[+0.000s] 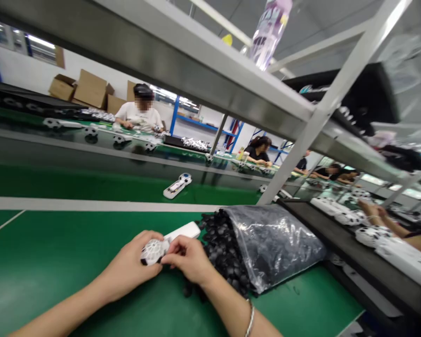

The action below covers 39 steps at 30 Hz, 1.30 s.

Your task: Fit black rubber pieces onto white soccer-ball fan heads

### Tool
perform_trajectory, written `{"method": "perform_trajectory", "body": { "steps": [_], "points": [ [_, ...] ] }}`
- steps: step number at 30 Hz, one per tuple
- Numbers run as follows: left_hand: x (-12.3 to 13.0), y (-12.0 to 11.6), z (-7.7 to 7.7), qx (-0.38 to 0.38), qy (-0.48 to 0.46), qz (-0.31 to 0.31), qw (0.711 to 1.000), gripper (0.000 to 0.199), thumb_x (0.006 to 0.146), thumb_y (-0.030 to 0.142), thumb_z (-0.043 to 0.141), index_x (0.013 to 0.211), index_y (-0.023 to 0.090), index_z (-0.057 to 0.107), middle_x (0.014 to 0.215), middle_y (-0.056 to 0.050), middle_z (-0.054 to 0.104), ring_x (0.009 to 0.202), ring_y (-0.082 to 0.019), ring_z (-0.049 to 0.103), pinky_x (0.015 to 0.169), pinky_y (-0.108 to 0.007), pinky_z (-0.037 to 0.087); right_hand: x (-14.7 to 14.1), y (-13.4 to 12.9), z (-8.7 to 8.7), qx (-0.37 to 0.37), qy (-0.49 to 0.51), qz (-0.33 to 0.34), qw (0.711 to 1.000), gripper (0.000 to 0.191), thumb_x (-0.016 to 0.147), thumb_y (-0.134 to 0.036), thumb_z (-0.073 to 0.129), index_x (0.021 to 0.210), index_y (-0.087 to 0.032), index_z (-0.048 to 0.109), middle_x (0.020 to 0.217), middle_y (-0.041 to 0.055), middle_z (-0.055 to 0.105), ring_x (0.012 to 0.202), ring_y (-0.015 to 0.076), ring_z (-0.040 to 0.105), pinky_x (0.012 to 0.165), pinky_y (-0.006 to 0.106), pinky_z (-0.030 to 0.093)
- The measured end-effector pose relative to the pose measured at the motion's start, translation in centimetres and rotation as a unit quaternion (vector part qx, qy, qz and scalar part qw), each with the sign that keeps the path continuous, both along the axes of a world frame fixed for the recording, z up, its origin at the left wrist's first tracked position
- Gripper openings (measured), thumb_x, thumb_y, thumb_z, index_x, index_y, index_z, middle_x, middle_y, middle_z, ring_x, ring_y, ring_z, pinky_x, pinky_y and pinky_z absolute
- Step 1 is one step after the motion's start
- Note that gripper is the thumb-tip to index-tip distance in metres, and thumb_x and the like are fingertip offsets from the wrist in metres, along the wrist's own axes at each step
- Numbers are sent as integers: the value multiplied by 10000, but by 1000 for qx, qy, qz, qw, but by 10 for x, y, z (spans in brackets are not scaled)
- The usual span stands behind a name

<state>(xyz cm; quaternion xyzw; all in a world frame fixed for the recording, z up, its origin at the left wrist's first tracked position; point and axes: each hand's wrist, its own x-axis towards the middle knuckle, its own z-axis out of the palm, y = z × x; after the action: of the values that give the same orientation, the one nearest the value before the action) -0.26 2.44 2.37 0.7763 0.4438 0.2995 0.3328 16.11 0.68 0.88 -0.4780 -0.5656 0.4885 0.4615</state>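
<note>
Down at the bottom middle, what are the hands doing?

The left hand [126,267] and right hand [189,260] pinch a black and white ball toy [153,252] between their fingers. Its long white handle [183,231] points up and right.

What is near?

A clear bag [277,243], closer to the right hand, spills small black bits [224,252].

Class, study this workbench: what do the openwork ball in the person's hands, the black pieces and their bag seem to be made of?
The openwork ball looks like moulded plastic, from its smooth, even white lattice. The black pieces seem matte plastic or rubber, though they are too small to tell which. The bag looks like thin clear plastic film, from its creases and glare.
</note>
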Motion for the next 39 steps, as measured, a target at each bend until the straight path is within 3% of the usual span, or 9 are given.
{"method": "perform_trajectory", "body": {
  "steps": [9,25,32,34,36,39],
  "points": [
    [1,-3,-4,4,-21,19,1000,368,573,223,592,936,226,535,896,13,531,788,-164,532,687,-262,415,3,1,3,26,-77,18,997,231,615,-320,700,654,-160,539,554,-51,530,460,59,465,419,170,413],
    [2,-4,-2,18,-24,21,999,386,572,181,603,952,212,544,928,-5,528,835,-181,534,743,-293,420,2,-5,2,42,-119,-12,992,236,652,-348,668,654,-162,524,553,-42,507,483,74,472,459,184,419],
    [-1,-4,-6,-34,-87,24,995,472,472,182,713,928,215,594,909,-15,541,790,-178,535,710,-296,444,2,-12,6,99,-223,-7,970,263,766,-417,520,650,-182,533,554,-26,504,514,107,485,495,206,388],
    [0,0,-7,-96,-146,38,984,480,436,160,738,895,200,604,830,-11,568,705,-157,537,626,-275,450,4,-13,5,123,-250,-7,960,278,780,-442,492,669,-193,546,591,-11,530,544,123,500,512,215,395],
    [1,9,-5,-167,-238,67,954,475,421,116,740,872,167,600,718,-8,586,597,-129,530,527,-241,437,6,-14,5,146,-278,-7,949,288,792,-456,470,675,-203,546,603,-6,537,554,131,505,527,219,403],
    [-4,41,3,-174,-331,141,917,456,487,140,734,913,122,569,746,-47,611,594,-123,560,511,-221,445,7,-15,8,166,-314,1,935,288,811,-441,450,665,-209,535,600,-7,538,553,131,503,541,214,411]
  ]
}}
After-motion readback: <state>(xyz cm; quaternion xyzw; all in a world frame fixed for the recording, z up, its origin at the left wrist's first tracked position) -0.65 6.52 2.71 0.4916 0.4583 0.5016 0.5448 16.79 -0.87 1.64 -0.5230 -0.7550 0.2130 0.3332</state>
